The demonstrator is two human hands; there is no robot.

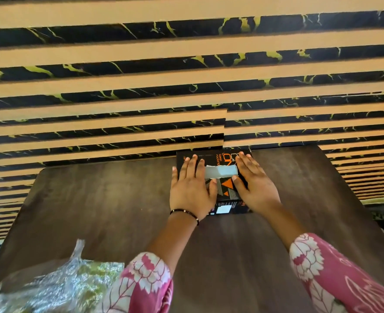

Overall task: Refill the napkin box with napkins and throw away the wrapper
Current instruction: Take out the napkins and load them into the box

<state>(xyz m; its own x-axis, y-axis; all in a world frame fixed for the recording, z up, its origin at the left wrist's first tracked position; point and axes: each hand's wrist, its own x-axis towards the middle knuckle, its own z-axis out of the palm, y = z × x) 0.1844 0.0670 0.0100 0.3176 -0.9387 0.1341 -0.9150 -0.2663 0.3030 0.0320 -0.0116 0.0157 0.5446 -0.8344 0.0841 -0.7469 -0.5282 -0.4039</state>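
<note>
From the head view, a black napkin box (211, 177) with orange print sits at the far edge of the dark wood counter (109, 199), about one o'clock from the middle of the frame, close against the striped wall panel (186, 71). A pale napkin (220, 171) pokes out of the slot in its top; how many more lie inside cannot be seen. The left hand (191, 188) lies flat on the box's left half, its fingers (190, 167) spread and straight, gripping nothing. The right hand (254, 186) lies flat on the right half, fingers likewise stretched out and holding nothing; both hands cover much of the box's printing. At seven o'clock, near the counter's front edge, a crinkled clear wrapper (58, 288) lies well apart from the box, partly cut off by the frame and partly hidden behind the pink floral sleeve (146, 281); whether anything remains in it is hard to make out.
</note>
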